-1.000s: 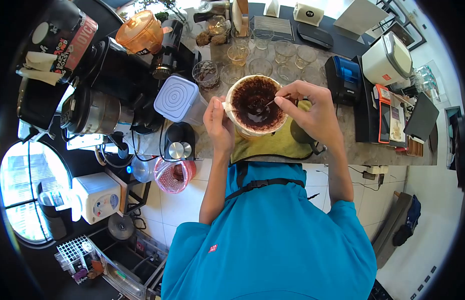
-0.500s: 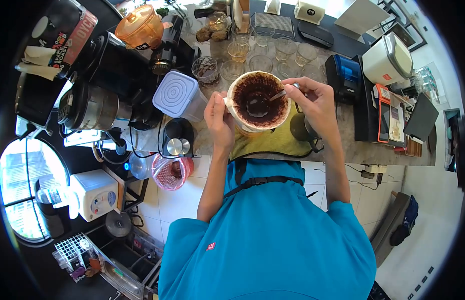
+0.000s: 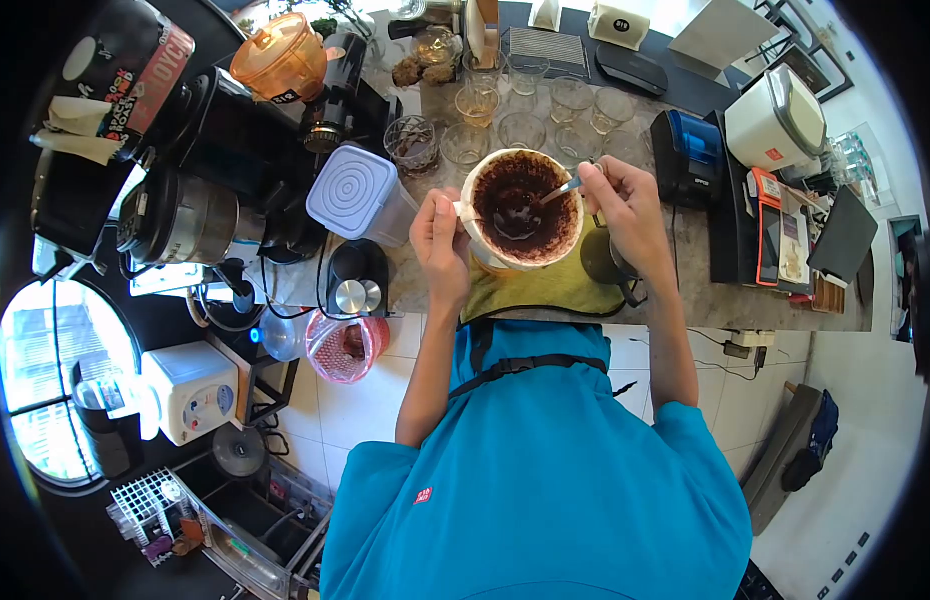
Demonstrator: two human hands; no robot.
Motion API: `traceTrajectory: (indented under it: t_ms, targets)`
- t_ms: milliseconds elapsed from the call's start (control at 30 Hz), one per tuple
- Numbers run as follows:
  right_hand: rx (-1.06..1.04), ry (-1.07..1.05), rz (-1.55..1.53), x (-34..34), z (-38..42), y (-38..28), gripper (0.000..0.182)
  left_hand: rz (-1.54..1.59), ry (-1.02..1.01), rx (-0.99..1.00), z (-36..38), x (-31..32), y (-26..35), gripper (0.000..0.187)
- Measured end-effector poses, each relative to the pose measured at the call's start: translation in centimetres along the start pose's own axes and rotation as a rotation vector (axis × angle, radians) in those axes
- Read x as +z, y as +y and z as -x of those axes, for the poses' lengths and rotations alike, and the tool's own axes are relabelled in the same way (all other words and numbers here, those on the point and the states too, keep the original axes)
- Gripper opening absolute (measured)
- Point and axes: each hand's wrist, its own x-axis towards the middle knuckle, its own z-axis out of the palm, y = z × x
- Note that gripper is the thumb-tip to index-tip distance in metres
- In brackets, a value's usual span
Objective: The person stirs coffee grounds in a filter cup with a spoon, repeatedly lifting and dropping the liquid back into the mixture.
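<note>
A white cup-like vessel (image 3: 571, 238) with dark brown, wet contents and grounds smeared on its inner wall is in front of me. My left hand (image 3: 441, 243) is closed on the handle at its left side. In my right hand (image 3: 625, 205) I pinch a metal spoon (image 3: 563, 189), whose lower end reaches into the brown contents. Below the vessel lies a yellow-green cloth (image 3: 525, 295). A dark pitcher (image 3: 603, 258) stands on the cloth, under my right wrist.
Several glasses (image 3: 522, 130) stand just beyond the vessel. A lidded container (image 3: 353, 188) and a scale-like black device (image 3: 357, 275) are on the left. A blue-and-black machine (image 3: 688, 155) stands right. A pink basket (image 3: 347, 345) sits below the counter's left part.
The vessel has shifted slightly down and right. My right hand has moved a little, with the spoon at a changed angle, and the liquid surface looks different.
</note>
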Motion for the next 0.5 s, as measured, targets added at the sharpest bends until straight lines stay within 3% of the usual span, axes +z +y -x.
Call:
traceTrajectory:
  t_ms: [67, 167, 367, 467, 500]
  targets:
    - [0.051, -0.027, -0.208, -0.1, -0.5, 0.4, 0.035, 0.03, 0.026, -0.027, 0.1, -0.1, -0.1, 0.029]
    - [0.1, -0.064, -0.267, -1.1, -1.2, 0.0, 0.034, 0.055, 0.027, -0.025, 0.1, -0.1, -0.2, 0.028]
    - [-0.06, -0.028, -0.308, -2.3, -0.6, -2.9, 0.033, 0.108, 0.109, -0.066, 0.0, 0.3, 0.2, 0.028]
    - [-0.149, -0.017, -0.053, -2.3, -0.4, -3.8, 0.029, 0.094, 0.122, -0.069, 0.0, 0.7, 0.4, 0.028]
    - [-0.339, -0.001, 0.15, -2.2, -0.5, -4.1, 0.028, 0.094, 0.12, -0.068, -0.1, 0.5, 0.3, 0.028]
